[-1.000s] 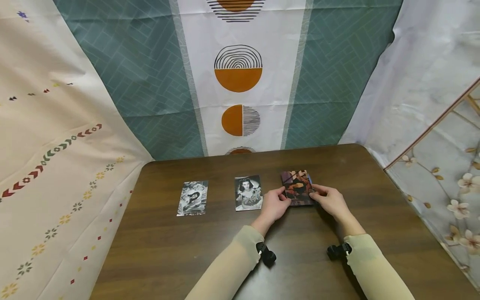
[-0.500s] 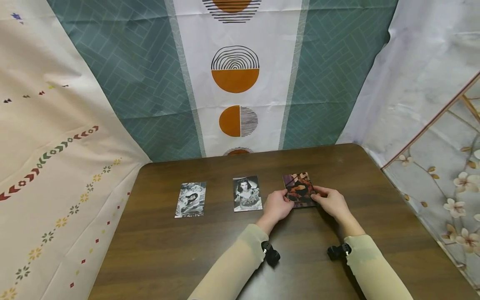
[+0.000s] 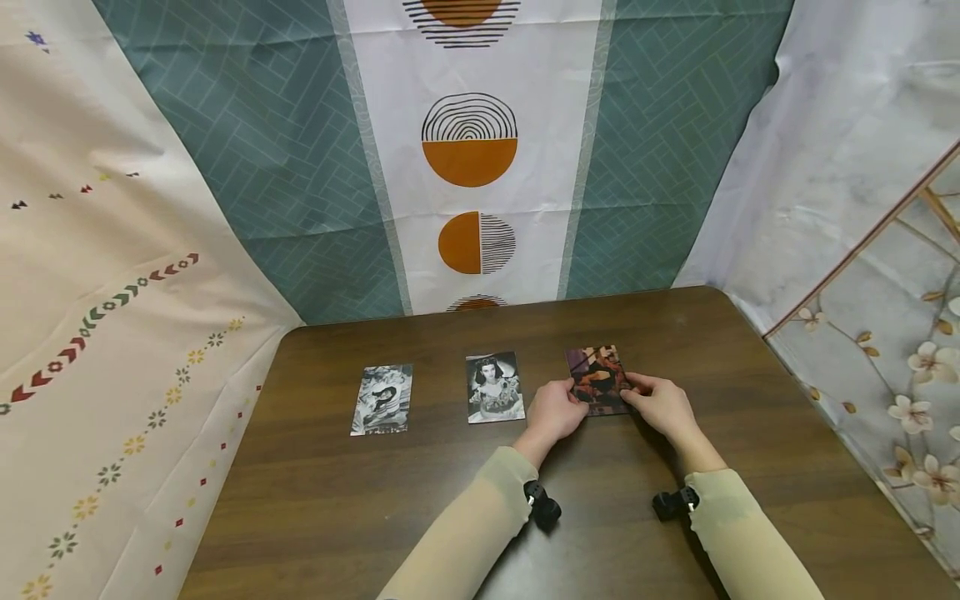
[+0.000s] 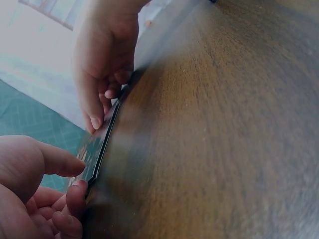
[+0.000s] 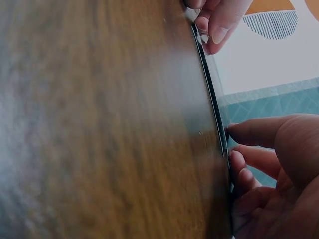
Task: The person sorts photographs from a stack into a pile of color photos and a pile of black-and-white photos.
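Third card going down at the right end of the row.
Two photos (image 3: 382, 399) (image 3: 494, 387) lie flat toward the desk's (image 3: 375, 500) far edge; your left hand (image 3: 553, 412) and right hand (image 3: 660, 403) pinch the colour card (image 3: 596, 375) at its sides, fingers (image 4: 76, 191) curled, not released.

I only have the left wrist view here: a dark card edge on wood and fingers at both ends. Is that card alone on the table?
Observer: No. In the head view the colour card is the rightmost of three; a black-and-white photo lies beside it and another photo further left, all apart.
Operator: Is the card lying flat or lifted?
Observer: The right wrist view shows its near edge resting on the table.
Operator: Which hand is on which side?
Observer: The left hand pinches its lower left corner, the right hand its lower right side.
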Demonstrator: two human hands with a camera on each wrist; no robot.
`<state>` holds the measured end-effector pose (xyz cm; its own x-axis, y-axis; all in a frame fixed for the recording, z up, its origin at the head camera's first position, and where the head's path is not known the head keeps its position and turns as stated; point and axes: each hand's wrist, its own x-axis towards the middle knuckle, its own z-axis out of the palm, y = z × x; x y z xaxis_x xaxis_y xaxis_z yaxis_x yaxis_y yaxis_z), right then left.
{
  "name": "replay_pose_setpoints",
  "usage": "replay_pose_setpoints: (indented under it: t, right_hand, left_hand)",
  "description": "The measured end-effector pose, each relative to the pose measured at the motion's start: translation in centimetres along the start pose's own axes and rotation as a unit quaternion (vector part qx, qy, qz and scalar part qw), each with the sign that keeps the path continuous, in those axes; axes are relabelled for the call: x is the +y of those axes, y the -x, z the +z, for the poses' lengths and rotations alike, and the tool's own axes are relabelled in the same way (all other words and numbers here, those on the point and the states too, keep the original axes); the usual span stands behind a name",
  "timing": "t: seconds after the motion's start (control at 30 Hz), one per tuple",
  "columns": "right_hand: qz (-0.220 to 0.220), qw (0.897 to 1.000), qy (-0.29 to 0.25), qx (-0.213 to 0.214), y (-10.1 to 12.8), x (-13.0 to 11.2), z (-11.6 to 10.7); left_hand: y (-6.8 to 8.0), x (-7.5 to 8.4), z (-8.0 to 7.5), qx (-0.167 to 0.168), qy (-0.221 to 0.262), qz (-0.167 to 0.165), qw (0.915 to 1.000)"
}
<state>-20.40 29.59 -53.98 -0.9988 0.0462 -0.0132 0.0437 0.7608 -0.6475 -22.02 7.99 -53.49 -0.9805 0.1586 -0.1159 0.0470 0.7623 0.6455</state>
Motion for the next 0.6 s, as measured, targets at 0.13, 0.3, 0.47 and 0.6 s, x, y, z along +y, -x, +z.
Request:
replay_pose_setpoints:
  t: [0.13,0.3,0.47,0.6]
  right_hand:
    - [-0.001,1.000,0.006,0.000,-0.14,0.03,0.08]
    - [-0.001,1.000,0.013,-0.003,-0.15,0.09,0.15]
    - [0.000,1.000,0.013,-0.004,-0.10,0.05,0.15]
    - [-0.001,1.000,0.012,-0.004,-0.12,0.04,0.13]
  left_hand:
    - [0.00,0.04,-0.08,0.001,-0.001,0.001,1.0000]
    - [-0.03,0.02,-0.13,0.003,-0.003,0.005,1.0000]
    - [-0.05,-0.09,-0.13,0.002,-0.005,0.007,1.0000]
    - [0.04,-0.10,-0.14,-0.001,-0.002,0.007,1.0000]
